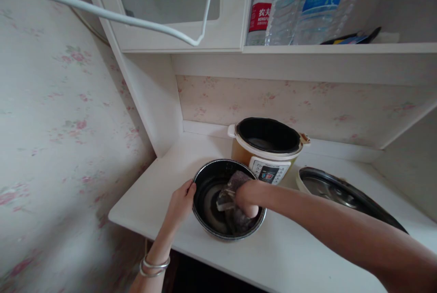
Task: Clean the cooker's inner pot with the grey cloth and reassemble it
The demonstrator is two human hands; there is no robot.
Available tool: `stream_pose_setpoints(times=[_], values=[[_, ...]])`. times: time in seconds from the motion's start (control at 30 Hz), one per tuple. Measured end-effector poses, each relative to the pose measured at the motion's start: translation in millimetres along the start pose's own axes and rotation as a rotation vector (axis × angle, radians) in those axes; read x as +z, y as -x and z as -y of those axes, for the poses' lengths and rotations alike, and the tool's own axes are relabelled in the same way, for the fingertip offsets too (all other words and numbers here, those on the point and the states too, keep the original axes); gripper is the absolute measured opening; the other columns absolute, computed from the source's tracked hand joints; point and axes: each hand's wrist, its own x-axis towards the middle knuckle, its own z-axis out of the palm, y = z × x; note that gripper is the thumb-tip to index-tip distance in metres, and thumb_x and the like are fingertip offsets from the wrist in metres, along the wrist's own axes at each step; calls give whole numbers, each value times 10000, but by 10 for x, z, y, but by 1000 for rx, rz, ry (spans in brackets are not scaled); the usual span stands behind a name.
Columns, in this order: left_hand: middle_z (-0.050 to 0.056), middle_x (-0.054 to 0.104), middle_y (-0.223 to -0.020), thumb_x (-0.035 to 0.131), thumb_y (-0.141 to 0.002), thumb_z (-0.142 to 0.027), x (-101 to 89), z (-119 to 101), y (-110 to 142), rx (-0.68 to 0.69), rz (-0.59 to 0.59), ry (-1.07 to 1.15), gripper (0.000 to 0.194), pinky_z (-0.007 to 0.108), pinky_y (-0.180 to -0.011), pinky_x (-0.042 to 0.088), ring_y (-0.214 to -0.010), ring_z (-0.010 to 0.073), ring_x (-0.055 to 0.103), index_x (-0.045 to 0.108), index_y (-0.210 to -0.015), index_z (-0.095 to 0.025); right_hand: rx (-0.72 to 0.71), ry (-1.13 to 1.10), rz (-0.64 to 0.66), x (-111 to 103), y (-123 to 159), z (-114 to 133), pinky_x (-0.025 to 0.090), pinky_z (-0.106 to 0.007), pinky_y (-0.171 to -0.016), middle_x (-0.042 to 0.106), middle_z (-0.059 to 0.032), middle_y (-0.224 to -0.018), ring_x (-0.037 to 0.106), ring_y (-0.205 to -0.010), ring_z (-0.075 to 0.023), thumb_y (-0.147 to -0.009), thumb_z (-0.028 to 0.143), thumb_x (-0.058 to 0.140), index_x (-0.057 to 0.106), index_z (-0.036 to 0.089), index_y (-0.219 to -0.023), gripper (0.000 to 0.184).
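A dark inner pot (208, 202) with a speckled rim sits on the white counter near its front edge. My left hand (181, 202) is closed on the pot's left rim, fingers pinching it. Inside the pot, my right hand (246, 195) presses a greyish-purple cloth (239, 179) against the right side of the bottom; some of its fingers are hidden by the cloth. Just behind the pot stands a rice cooker body (269, 152) with a control panel on its front, its top uncovered and its inside black.
The cooker's lid (341, 195) lies to the right, inner side up, partly behind my right arm. Overhead, a shelf (334, 48) holds several plastic bottles (293, 6). A white bar (136, 20) crosses the upper left, before a cabinet door. Floral wallpaper covers the left wall.
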Motion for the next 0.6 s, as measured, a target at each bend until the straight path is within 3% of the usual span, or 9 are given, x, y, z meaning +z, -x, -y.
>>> stream_pose_setpoints(times=[0.2, 0.37, 0.43, 0.5, 0.6], values=[[38, 714, -1069, 379, -913, -392, -7, -9, -35, 19, 38, 67, 405, 268, -843, 440, -984, 206, 642, 672, -1112, -196, -147, 231, 22, -22, -222, 56, 440, -372, -871, 700, -31, -965, 599, -1007, -223, -761, 191, 587, 699, 293, -1082, 355], [48, 715, -1060, 379, -916, -382, -1, -4, -49, 11, 25, 70, 403, 275, -824, 445, -954, 207, 648, 664, -1123, -187, -257, 637, -89, -85, -426, 46, 312, -445, -1033, 692, -23, -1053, 471, -1219, -221, -840, 161, 534, 717, 303, -995, 279], [64, 704, -1093, 377, -916, -366, 2, 10, -43, 11, 1, 67, 397, 281, -846, 440, -991, 211, 638, 655, -1132, -182, -216, 774, -183, -122, -433, 6, 207, -462, -1099, 676, -35, -1125, 427, -1268, -226, -879, 177, 509, 725, 265, -958, 247], [78, 701, -1093, 370, -917, -360, 12, 29, -40, 2, -19, 49, 390, 291, -852, 440, -1001, 220, 635, 650, -1119, -178, -99, 775, -256, -163, -376, -30, 150, -511, -1114, 660, -67, -1172, 455, -1247, -253, -902, 191, 486, 715, 235, -1001, 254], [99, 704, -1062, 356, -917, -360, 42, 52, -50, -26, -64, -13, 385, 315, -840, 442, -980, 242, 642, 645, -1089, -171, 150, 647, -273, -210, -229, -33, 254, -597, -1037, 669, -143, -1131, 559, -1124, -313, -824, 196, 586, 684, 187, -1088, 282]])
